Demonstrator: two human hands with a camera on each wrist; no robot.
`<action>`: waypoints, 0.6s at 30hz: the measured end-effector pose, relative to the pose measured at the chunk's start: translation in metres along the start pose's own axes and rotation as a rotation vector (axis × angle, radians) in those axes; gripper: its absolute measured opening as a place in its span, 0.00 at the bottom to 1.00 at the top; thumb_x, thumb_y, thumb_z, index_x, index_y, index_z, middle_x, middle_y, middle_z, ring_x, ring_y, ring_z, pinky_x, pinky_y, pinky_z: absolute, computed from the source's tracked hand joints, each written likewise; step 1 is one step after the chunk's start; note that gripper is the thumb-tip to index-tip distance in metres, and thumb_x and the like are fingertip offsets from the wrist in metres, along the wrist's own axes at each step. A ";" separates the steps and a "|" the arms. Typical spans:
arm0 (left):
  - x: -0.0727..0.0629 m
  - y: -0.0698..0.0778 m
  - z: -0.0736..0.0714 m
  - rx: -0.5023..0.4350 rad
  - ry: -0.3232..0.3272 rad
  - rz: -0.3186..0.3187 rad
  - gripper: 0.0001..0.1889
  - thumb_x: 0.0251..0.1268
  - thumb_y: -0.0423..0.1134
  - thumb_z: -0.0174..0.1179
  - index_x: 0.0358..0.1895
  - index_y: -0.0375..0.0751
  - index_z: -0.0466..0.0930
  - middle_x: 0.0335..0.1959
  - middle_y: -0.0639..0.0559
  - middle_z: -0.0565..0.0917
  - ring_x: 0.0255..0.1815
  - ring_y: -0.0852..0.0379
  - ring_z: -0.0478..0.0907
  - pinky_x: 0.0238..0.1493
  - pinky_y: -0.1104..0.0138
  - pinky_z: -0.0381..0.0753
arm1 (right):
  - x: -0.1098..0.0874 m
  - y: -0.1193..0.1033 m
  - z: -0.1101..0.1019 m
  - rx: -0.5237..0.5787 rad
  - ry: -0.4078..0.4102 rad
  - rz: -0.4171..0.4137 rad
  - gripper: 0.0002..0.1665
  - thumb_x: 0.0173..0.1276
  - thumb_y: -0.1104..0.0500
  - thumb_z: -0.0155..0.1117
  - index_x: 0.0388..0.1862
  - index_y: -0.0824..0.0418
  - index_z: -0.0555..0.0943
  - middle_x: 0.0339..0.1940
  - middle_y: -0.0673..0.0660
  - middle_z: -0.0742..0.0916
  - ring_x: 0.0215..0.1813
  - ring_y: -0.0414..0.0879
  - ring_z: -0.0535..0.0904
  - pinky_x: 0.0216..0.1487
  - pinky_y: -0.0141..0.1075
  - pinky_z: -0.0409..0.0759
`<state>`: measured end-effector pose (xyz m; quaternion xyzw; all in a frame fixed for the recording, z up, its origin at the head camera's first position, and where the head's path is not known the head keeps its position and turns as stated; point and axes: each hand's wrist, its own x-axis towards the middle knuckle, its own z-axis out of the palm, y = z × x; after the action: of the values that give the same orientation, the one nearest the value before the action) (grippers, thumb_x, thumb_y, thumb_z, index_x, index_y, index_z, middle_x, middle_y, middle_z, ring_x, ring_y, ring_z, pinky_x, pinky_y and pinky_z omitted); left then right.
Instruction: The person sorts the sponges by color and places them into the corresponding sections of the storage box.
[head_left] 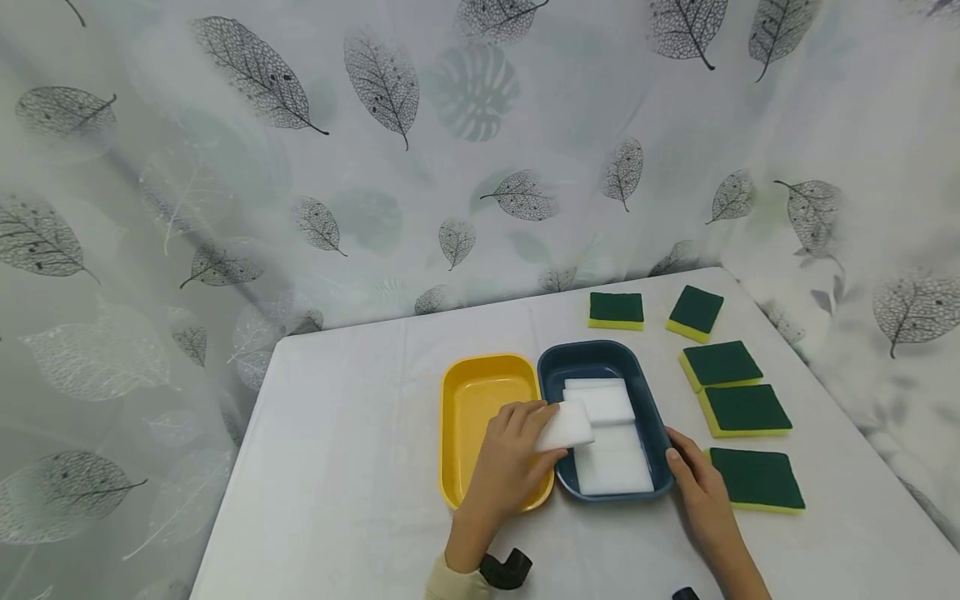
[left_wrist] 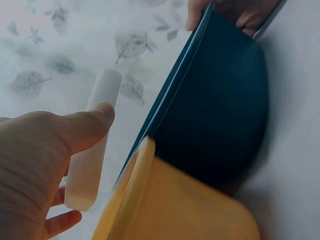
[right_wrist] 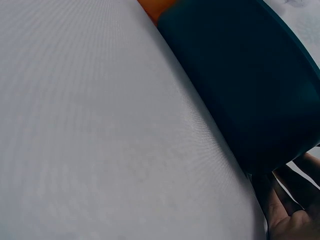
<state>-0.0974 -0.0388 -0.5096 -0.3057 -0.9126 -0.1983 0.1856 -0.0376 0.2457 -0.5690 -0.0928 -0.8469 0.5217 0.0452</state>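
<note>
My left hand (head_left: 504, 457) pinches a white sponge block (head_left: 566, 427) between thumb and fingers, above the adjoining rims of two trays. In the left wrist view the block (left_wrist: 92, 145) is tilted and clear of both trays. The blue tray (head_left: 651, 398) holds several more white sponges (head_left: 611, 462), lying flat. To its left, touching it, stands the yellow tray (head_left: 468, 400); its visible floor is bare, part hidden by my left hand. At the blue tray's right side my right hand (head_left: 702, 487) grips the rim; in the right wrist view its fingers (right_wrist: 297, 185) lie against the outer wall.
Several green-and-yellow scouring sponges (head_left: 744, 408) lie along the table's right side and back. The white table (head_left: 337, 467) meets a leaf-patterned curtain (head_left: 375, 208) behind. A dark curved object (head_left: 507, 570) sits by my left wrist.
</note>
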 end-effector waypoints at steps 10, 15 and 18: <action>0.010 0.024 0.010 0.036 -0.025 0.070 0.28 0.68 0.58 0.68 0.67 0.55 0.77 0.66 0.54 0.80 0.64 0.55 0.78 0.65 0.62 0.80 | 0.000 0.000 0.001 -0.001 0.009 -0.014 0.34 0.86 0.42 0.44 0.80 0.60 0.66 0.79 0.66 0.73 0.60 0.04 0.54 0.56 0.04 0.57; 0.012 0.034 0.018 0.036 -0.050 0.072 0.22 0.69 0.59 0.67 0.62 0.58 0.79 0.65 0.55 0.81 0.64 0.55 0.80 0.63 0.62 0.80 | 0.000 -0.002 0.000 -0.006 0.005 0.000 0.34 0.86 0.41 0.43 0.80 0.60 0.66 0.80 0.66 0.72 0.60 0.04 0.53 0.56 0.04 0.57; 0.013 0.038 0.024 0.052 -0.073 0.071 0.21 0.69 0.60 0.67 0.59 0.60 0.80 0.64 0.56 0.81 0.63 0.56 0.80 0.61 0.63 0.80 | 0.000 -0.002 0.000 -0.013 0.004 0.003 0.34 0.86 0.41 0.43 0.80 0.60 0.66 0.80 0.66 0.72 0.60 0.04 0.53 0.55 0.04 0.56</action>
<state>-0.0884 0.0071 -0.5141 -0.3399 -0.9122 -0.1565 0.1669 -0.0376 0.2442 -0.5669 -0.0953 -0.8500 0.5161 0.0456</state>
